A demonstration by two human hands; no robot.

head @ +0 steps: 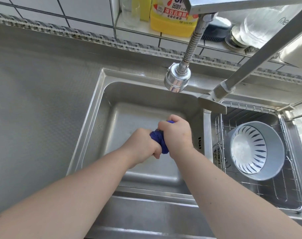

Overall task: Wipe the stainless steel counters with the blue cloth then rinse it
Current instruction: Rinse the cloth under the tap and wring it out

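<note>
Both hands, left hand (pixel 143 144) and right hand (pixel 177 135), clench the bunched, twisted blue cloth (pixel 159 139) over the sink (pixel 95 118).

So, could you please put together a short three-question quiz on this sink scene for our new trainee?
1. True or false: both hands grip the blue cloth over the left sink basin.
2. Multiple choice: what sits in the wire rack in the right basin? A) a glass B) a grey bowl with a slotted white strainer inside C) a yellow bottle
3. Short answer: does any water show running from the faucet head?

Key
1. True: the left hand and the right hand both have their fingers curled round the bunched cloth.
2. B: the strainer bowl.
3. No, none shows.
</note>
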